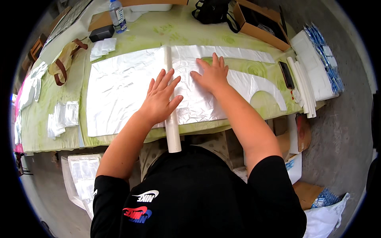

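A thin, shiny white plastic sheet (119, 91) lies spread on the table, with a curved cut-out and narrow strips at its right end, shaped like a disposable apron. Across it, running from its far edge past the near table edge, lies a white tube (172, 133). My left hand (160, 99) is over the tube and the sheet beside it, fingers spread. On the right part of the sheet rests or hovers my right hand (214, 75), fingers apart. Neither hand grips anything. Part of the tube is hidden under my left hand.
Folded clear packets (65, 115) lie at left, near a bag with brown handles (61, 67). Farther back stand a water bottle (118, 16), a black backpack (212, 12) and a cardboard box (262, 23). At right are a phone (286, 75), white tubes (303, 87) and blue-white packages (325, 59).
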Demonstrator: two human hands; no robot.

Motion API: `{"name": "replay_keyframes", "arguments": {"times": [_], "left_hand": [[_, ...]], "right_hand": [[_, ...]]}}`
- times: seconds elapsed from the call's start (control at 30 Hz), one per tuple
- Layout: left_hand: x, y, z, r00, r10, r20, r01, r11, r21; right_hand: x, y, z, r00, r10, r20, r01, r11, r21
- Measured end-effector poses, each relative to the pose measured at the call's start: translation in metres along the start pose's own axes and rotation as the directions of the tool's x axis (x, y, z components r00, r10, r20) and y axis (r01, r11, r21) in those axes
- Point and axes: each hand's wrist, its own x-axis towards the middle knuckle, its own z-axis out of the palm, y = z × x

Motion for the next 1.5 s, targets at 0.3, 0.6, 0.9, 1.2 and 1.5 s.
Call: {"name": "replay_keyframes", "arguments": {"times": [0.3,0.6,0.9,1.2,1.5], "left_hand": [[-0.005,-0.009,0.004,0.995,-0.006,-0.095,-0.002,0.997,-0.082],[-0.004,-0.016,-0.03,0.926,0.225,-0.303,-0.301,0.924,-0.234],[-0.038,-0.054,-0.032,0.989,-0.087,-0.122,-0.018,0.739,-0.674],[-0.048,-0.027,-0.082,0.99,-0.035,0.14,0.044,0.997,-0.063],[-0.121,-0.105,-0.089,0.851,-0.218,-0.478,0.329,0.93,0.162]], "right_hand": [[0.001,-0.029,0.007,0.932,-0.33,-0.147,0.327,0.944,-0.045],[-0.103,-0.1,0.0,0.658,-0.747,-0.096,0.715,0.58,0.39],[-0.129,-0.099,0.001,0.701,-0.675,-0.231,0.684,0.543,0.487],[-0.111,-0.158,0.017,0.577,-0.817,0.025,0.604,0.447,0.66],[-0.166,-0.091,-0.005,0.66,-0.704,-0.262,0.662,0.379,0.647]]}}
